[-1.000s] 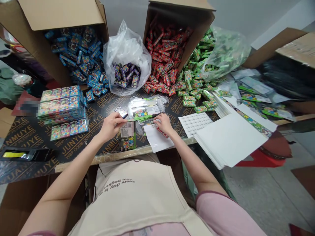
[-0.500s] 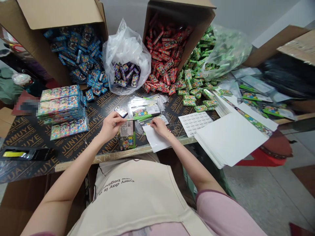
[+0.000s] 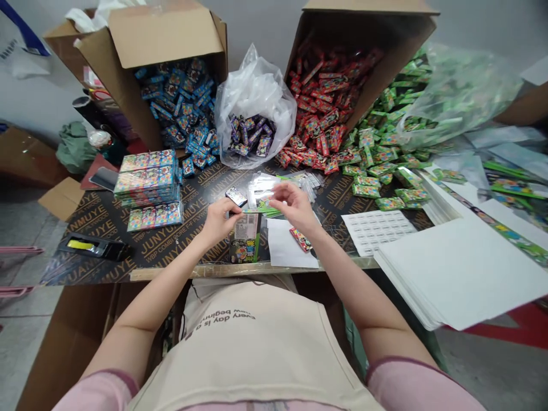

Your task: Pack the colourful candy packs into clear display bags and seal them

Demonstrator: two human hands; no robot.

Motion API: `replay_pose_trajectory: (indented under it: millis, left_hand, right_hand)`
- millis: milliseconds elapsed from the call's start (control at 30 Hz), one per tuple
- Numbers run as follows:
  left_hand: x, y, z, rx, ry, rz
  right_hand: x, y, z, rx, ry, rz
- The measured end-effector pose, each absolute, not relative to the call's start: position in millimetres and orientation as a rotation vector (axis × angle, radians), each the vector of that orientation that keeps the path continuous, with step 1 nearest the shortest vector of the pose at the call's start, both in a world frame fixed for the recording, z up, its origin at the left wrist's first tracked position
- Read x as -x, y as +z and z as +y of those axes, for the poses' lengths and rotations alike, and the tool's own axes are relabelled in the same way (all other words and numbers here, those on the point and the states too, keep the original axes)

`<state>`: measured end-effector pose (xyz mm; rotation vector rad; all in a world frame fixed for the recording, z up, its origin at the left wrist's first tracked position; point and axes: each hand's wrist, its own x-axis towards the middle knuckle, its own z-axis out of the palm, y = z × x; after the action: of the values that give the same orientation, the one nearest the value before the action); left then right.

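My left hand (image 3: 220,222) pinches the top corner of a black-and-green printed bag (image 3: 245,242) that lies at the table's front edge. Just beyond those fingers sits a small white-and-black packet (image 3: 236,197). My right hand (image 3: 296,206) hovers with curled fingers held apart, and nothing shows in them. Beneath and beyond it is a pile of clear plastic bags (image 3: 262,185) with green printed parts, partly covered by the hand. A white sheet (image 3: 282,248) rests near my right forearm, with a red candy packet (image 3: 301,240) on it, partly hidden by the wrist.
Behind are a carton of blue packets (image 3: 177,108), a plastic bag of purple packets (image 3: 252,137), a carton of red packets (image 3: 319,108) and loose green packets (image 3: 381,154). Stacked wrapped packs (image 3: 148,177) stand left, above a black tape dispenser (image 3: 92,246). White boards (image 3: 462,257) overhang at right.
The camera view has swung left. My right hand has come up off the white sheet, fingers parting, and a red packet now shows on that sheet. My left hand keeps its pinch.
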<state>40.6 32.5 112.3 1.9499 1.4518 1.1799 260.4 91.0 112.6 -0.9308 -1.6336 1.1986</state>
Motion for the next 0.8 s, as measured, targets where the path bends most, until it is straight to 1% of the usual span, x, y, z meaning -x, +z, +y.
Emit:
replay_pose_trajectory:
  millis: [67,133,300,400,500,667,700,733,800]
  left_hand:
    - [-40,113,32,-1.955,1.19,1.434]
    - [-40,115,30,-1.981,1.202,1.417]
    - [-42,117,29,-1.989,1.231,1.395]
    - [-44,112,30,-1.954,1.243,1.461]
    - [-48,105,31,-1.989,1.256,1.514]
    - [-49,103,23,-2.198,1.17,1.526]
    - [-44,102,22,-2.236,1.143,1.541]
    - [-37,100,21,-2.256,1.121,1.573]
    - [-16,93,23,-2.25,1.073,1.685]
  right_hand:
    - [-238,130,86,0.833,1.348,-1.701]
    - [-222,138,84,0.782,1.427,-1.772]
    - [-211,129,88,0.768,1.421,-1.869]
    - [-211,123,89,0.803,1.389,-1.873]
    - [-207,115,87,0.9,1.39,-1.751]
    - [-205,91,90,1.075,1.793,-1.289]
    - [-211,87,93,1.112,1.793,-1.258]
    - [-220,83,97,1.158,1.712,-1.278]
    - [-246,76,104,1.282,1.337,-1.445]
